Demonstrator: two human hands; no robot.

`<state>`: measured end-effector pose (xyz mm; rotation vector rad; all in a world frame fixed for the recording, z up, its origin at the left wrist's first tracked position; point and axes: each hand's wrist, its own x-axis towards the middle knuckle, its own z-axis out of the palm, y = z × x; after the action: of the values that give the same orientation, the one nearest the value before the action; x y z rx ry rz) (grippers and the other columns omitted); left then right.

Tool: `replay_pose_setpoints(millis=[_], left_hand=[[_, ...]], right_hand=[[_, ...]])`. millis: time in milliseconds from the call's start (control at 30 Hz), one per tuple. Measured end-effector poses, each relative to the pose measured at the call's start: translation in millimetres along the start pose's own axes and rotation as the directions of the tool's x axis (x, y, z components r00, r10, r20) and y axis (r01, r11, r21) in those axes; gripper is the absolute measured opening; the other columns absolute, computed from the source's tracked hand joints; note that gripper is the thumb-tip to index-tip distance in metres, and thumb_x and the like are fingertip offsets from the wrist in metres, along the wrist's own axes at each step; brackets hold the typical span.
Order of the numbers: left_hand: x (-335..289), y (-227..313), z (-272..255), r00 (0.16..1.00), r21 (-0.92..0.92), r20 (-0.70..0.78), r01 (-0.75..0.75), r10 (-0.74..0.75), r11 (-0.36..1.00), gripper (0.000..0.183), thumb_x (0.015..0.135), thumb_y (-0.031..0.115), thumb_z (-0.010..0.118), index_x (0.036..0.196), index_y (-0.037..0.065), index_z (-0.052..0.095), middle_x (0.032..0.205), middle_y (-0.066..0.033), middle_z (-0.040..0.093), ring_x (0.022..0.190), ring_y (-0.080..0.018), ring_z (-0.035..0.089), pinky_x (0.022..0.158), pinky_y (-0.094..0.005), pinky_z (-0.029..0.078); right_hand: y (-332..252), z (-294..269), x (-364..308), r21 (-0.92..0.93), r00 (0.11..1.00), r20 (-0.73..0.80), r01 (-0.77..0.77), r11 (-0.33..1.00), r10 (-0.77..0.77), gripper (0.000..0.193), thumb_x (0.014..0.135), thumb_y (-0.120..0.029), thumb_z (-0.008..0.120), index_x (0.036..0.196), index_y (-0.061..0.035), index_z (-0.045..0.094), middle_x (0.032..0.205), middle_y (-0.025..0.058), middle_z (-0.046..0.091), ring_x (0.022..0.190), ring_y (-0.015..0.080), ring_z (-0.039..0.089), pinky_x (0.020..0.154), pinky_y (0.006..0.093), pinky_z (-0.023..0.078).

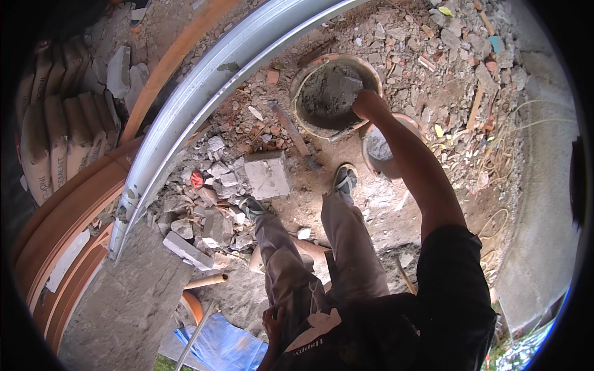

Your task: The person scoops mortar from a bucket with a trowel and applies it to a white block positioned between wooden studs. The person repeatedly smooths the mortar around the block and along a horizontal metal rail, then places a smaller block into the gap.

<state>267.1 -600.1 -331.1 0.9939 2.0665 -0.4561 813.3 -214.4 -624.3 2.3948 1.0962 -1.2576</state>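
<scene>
Right hand (369, 105) was over the mortar bucket (295, 89), left hand (272, 323) all shadowy, so I couldn't tell either grip. Rubble (458, 46) littered the dirt (309, 184).

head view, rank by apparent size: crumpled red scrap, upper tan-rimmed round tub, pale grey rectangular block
1. Upper tan-rimmed round tub
2. Pale grey rectangular block
3. Crumpled red scrap
</scene>
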Motion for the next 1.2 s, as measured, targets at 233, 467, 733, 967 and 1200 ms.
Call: replay_pose_setpoints(millis=[233, 467, 733, 967, 1200], left_hand=[[-3.3, -3.4, 3.4, 1.0, -0.006, -0.021, -0.016, 0.016, 1.0, 0.041, 0.083, 0.036, 0.073, 0.106, 0.002, 0.069, 0.104, -0.0171, 0.066, 0.099, -0.0327, 0.062, 0.088, -0.0417, 0.049], [2.6, 7.8, -19.8, 0.993, -0.017, -0.06, -0.098, 0.097, 0.995, 0.044, 0.082, 0.042, 0.072, 0.109, 0.008, 0.071, 0.105, -0.0153, 0.067, 0.102, -0.0339, 0.062, 0.091, -0.0435, 0.048], [36.7, -53.1, -57.9, 0.997, -0.359, 0.06, -0.03, 0.055, 0.933, 0.047, 0.082, 0.047, 0.068, 0.107, 0.007, 0.073, 0.104, -0.0176, 0.071, 0.101, -0.0337, 0.067, 0.092, -0.0414, 0.051], [129.8, -54.3, -173.1, 0.991, -0.704, -0.125, -0.121, 0.046, 0.7, 0.04, 0.091, 0.036, 0.056, 0.107, 0.001, 0.069, 0.092, -0.0177, 0.068, 0.083, -0.0256, 0.067, 0.076, -0.0398, 0.052], [169.8, 40.9, -372.1, 0.915, -0.92, -0.37, -0.336, 0.164, -0.203, 0.047, 0.097, 0.035, 0.056, 0.133, 0.004, 0.054, 0.113, -0.0081, 0.064, 0.099, -0.0177, 0.061, 0.08, -0.0301, 0.048]], right_hand=[[3.8, 46.5, 32.5, 0.258, 0.902, 0.396, 0.069, 0.964, -0.171, 0.026, 0.09, -0.023, 0.059, 0.095, 0.0001, 0.071, 0.091, 0.0192, 0.07, 0.085, 0.0304, 0.07, 0.07, 0.0451, 0.057], [75.2, 28.9, -56.3, 0.565, 0.929, 0.102, 0.239, 0.789, -0.355, 0.03, 0.088, -0.028, 0.062, 0.099, -0.0015, 0.069, 0.064, 0.0076, 0.059, 0.048, 0.0184, 0.061, 0.045, 0.0334, 0.051], [-6.1, -10.3, -331.6, 0.679, 0.914, 0.185, 0.147, 0.72, -0.361, 0.021, 0.089, -0.019, 0.061, 0.101, -0.0021, 0.066, 0.068, 0.0044, 0.06, 0.053, 0.0138, 0.06, 0.047, 0.0292, 0.05], [-150.0, -4.3, -536.2, 0.804, 0.712, 0.412, 0.01, 0.595, -0.569, 0.034, 0.091, -0.017, 0.059, 0.122, -0.0017, 0.06, 0.08, 0.0057, 0.063, 0.061, 0.016, 0.062, 0.054, 0.0311, 0.053], [-367.2, -8.1, -688.4, 0.903, 0.595, 0.245, 0.148, 0.404, -0.766, 0.026, 0.091, -0.013, 0.059, 0.114, -0.001, 0.06, 0.084, 0.0066, 0.063, 0.065, 0.0156, 0.062, 0.059, 0.029, 0.051]])
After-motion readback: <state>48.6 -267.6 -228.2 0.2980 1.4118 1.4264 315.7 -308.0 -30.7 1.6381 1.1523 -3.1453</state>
